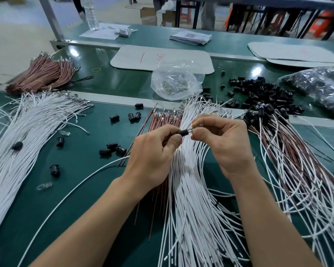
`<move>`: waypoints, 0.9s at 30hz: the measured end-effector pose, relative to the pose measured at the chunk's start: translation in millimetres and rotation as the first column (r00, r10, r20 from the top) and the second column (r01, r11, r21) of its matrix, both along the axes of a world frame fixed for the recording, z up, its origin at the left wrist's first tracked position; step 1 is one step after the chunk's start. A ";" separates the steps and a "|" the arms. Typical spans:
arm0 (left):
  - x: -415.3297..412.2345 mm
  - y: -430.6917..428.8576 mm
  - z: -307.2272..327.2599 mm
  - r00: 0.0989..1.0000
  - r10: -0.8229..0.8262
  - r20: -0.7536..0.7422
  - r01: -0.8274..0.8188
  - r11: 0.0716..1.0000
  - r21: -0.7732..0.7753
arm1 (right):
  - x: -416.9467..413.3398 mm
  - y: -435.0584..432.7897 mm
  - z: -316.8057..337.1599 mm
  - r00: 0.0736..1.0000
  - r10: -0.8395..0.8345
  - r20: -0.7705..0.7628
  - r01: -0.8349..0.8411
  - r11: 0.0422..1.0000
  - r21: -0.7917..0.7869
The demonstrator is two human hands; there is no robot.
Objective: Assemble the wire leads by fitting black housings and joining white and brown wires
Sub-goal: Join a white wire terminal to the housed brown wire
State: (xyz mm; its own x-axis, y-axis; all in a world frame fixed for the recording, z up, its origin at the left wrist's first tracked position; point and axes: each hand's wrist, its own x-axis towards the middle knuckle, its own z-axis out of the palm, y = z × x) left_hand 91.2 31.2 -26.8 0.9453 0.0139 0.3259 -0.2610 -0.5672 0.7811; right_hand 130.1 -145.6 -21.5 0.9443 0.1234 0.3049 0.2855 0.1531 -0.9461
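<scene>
Left hand, right hand pinch black housing; red scrawl unreadable.

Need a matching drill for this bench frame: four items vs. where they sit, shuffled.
1 tied brown wire bundle
2 clear terminal bag
3 black housing pile
4 water bottle

A rear bench, upright
B far left
C right side, beside the dark bag
D centre, overlapping the grey board

Pairs: 1-B, 2-D, 3-C, 4-A

Black housing, white wires, seemingly teal bench.
</scene>
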 end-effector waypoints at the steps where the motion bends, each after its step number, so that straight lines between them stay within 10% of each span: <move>1: 0.0 0.0 -0.5 1.000 0.002 0.005 -0.002 1.000 -0.008 | -0.1 0.2 0.0 1.000 0.000 0.005 0.000 1.000 0.003; 27: 2.8 -0.3 -0.5 0.965 -0.252 -0.072 0.204 0.894 -0.398 | -0.2 -10.2 2.4 0.986 0.167 0.027 -0.167 0.986 -0.005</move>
